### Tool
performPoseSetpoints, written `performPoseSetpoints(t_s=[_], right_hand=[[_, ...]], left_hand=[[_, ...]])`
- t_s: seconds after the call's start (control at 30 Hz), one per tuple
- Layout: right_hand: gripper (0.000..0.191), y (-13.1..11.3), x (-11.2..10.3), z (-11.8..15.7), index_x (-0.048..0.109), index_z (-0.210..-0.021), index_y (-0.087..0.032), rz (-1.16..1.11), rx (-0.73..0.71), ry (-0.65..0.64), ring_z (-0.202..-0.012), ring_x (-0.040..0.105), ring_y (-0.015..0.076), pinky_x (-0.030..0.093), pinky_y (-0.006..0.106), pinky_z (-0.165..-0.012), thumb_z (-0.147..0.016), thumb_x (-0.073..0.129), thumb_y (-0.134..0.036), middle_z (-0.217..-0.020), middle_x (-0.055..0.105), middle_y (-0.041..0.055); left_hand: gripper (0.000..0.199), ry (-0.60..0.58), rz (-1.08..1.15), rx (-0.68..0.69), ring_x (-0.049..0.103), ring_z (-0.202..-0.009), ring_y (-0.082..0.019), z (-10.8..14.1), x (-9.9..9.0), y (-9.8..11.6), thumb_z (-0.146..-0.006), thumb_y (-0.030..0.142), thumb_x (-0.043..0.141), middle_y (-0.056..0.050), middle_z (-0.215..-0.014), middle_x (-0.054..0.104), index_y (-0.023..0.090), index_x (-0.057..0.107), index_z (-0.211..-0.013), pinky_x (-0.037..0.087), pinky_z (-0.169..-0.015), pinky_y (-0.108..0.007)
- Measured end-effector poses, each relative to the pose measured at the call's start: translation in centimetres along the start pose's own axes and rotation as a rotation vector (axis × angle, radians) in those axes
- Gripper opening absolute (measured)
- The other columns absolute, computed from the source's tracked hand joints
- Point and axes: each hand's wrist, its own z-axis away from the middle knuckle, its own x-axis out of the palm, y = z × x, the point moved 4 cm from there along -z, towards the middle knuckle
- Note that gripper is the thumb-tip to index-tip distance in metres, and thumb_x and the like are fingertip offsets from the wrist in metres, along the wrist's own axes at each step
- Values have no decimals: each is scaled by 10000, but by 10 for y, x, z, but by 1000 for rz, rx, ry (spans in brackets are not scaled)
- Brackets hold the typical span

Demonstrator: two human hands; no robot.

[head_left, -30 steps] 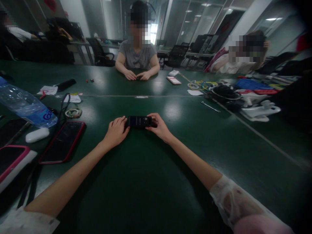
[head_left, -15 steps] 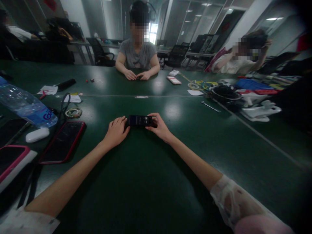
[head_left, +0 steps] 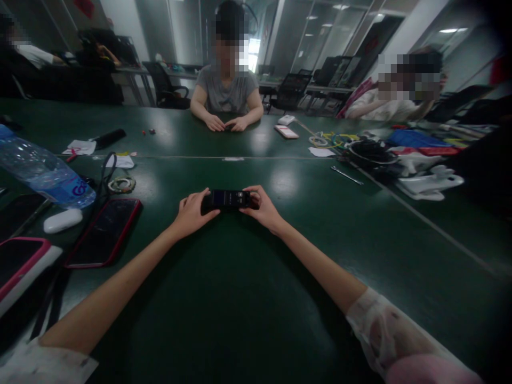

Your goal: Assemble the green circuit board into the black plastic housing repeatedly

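Note:
In the head view, a small black handheld device with a lit screen [head_left: 230,199] lies lengthwise across the middle of the dark green table [head_left: 232,298]. Its left end sits between the thumb and fingers of my left hand [head_left: 193,214]. The thumb runs along the near edge and the fingers reach over the far edge. My right hand [head_left: 264,209] pinches the right end, thumb on the near side and fingers curled at the far side. Both ends of the device are partly hidden by my fingers. Small text on the screen is too tiny to read.
To the left lie a red-cased phone [head_left: 104,233], a white earbud case [head_left: 63,221], a tilted water bottle [head_left: 52,170] and a bracelet [head_left: 122,184]. A wrench [head_left: 346,175] and tangled cables [head_left: 370,152] are at right. A person in grey [head_left: 228,90] sits opposite.
My left hand has closed further round the device's left end, its thumb sliding right along the near edge. The right hand and the device look nearly unmoved.

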Motion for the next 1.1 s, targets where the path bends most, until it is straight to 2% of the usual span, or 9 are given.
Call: performPoseSetpoints(t_s=[0.1, 0.33, 0.53, 1.1], right_hand=[[528, 2, 0, -1, 453, -1106, -277, -14, -7, 0, -1009, 644, 215, 489, 468, -971, -694, 755, -144, -1061, 634, 14], [525, 3, 1, 0, 451, -1115, -278, -12, -14, -31, -1036, 643, 220, 483, 486, -989, -705, 757, -159, -1096, 624, 21], [510, 3, -1, 1, 456, -1139, -282, -19, 3, -50, -1106, 626, 229, 469, 498, -1025, -735, 743, -163, -1140, 620, 30], [540, 5, 0, -1, 451, -1135, -281, -40, 11, -62, -1066, 639, 222, 472, 490, -1010, -709, 764, -168, -1075, 635, 18]], left_hand=[[775, -9, 132, -37, 447, -1346, -318, -3, -5, -2, -859, 595, 553, -137, -1400, 554, 202, 310, -1481, 295, -1113, -548], [660, -60, 318, -26, 560, -1261, -287, -2, -9, -2, -861, 524, 594, -119, -1360, 595, 230, 422, -1427, 387, -1086, -507], [618, -56, 386, -39, 568, -1255, -274, -3, -7, -5, -855, 500, 615, -111, -1371, 590, 221, 472, -1387, 428, -1071, -482], [639, -92, 503, -82, 558, -1267, -272, -3, -6, -6, -833, 490, 654, -122, -1388, 575, 206, 480, -1377, 456, -1054, -468]])
